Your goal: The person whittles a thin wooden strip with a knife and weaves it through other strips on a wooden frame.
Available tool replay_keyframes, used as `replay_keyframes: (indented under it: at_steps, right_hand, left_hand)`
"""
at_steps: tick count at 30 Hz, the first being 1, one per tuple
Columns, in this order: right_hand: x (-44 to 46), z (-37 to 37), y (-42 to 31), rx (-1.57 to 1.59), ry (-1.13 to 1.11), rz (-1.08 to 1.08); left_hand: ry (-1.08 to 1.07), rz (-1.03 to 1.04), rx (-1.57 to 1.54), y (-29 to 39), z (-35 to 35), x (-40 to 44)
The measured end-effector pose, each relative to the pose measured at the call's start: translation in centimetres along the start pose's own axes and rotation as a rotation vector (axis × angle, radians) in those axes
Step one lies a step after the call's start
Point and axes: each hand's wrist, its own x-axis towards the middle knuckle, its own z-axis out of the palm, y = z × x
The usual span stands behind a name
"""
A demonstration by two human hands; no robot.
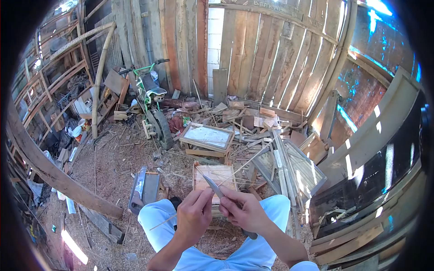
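Note:
My right hand [244,210] grips a knife [213,186], its blade pointing up and to the left and its dark handle end showing below the palm. My left hand [194,214] is closed on a thin wooden stick [246,163], which runs from the lower left, past both hands, toward the upper right. The blade lies against or very near the stick between my hands; exact contact is hard to see. Beneath and beyond them stands a low wooden box [216,174] with thin sticks on it, in front of my knees.
A framed wooden box with a pale panel [208,135] lies ahead, near a small motorbike [153,99]. Scrap wood [266,115] is heaped at the back right, beside a slatted frame [303,167]. A dark tray [147,189] sits left of my knee. Shavings cover the ground.

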Motion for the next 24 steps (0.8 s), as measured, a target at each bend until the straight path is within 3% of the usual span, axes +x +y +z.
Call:
replay_keyframes:
  at_steps: [3,6,11,21,24]
  right_hand:
    - [-0.5,0.1,-0.8,0.081,0.023,0.104]
    - [-0.5,-0.4,-0.5,0.080,0.034,0.088]
    - [-0.3,-2.8,-1.8,0.081,0.247,0.007]
    - [-1.4,-7.4,-4.8,0.246,0.237,0.001]
    - [-1.1,-6.6,-4.2,0.282,0.212,0.008]
  left_hand:
    - [-0.026,-0.011,-0.021,0.1,-0.3,-0.2]
    - [-0.036,0.015,-0.006,0.1,-0.4,-0.2]
    - [-0.017,0.039,0.006,-0.3,-1.0,-0.5]
    - [-0.026,0.045,-0.031,-2.4,-1.7,-1.3]
    - [-0.092,-0.077,-0.038,-2.0,-1.6,-1.2]
